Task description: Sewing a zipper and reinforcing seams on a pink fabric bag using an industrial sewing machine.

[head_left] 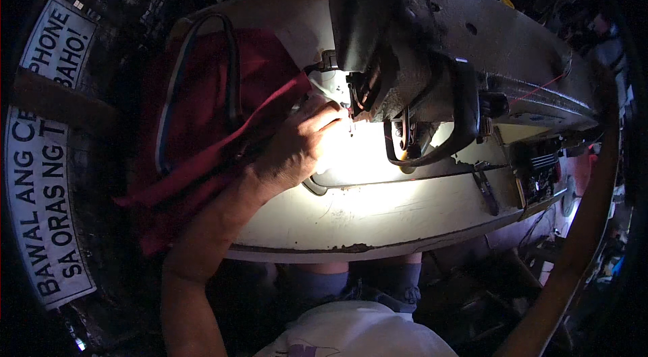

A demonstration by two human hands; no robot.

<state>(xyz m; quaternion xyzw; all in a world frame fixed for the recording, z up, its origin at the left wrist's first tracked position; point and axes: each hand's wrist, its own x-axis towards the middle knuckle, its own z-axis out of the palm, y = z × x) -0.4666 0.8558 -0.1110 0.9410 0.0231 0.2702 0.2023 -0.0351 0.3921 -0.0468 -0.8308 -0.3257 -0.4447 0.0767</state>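
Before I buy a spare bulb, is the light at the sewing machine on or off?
On: white glare floods the tabletop beside the left hand.

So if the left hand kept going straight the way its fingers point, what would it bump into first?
Most likely the needle end of the sewing machine, just right of the left hand; glare and unclear depth hide exactly which part.

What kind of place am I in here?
It looks like a small sewing workshop: a sewing machine is mounted on a pale worktable, red fabric lies beside it, and red thread stretches along the machine's side.
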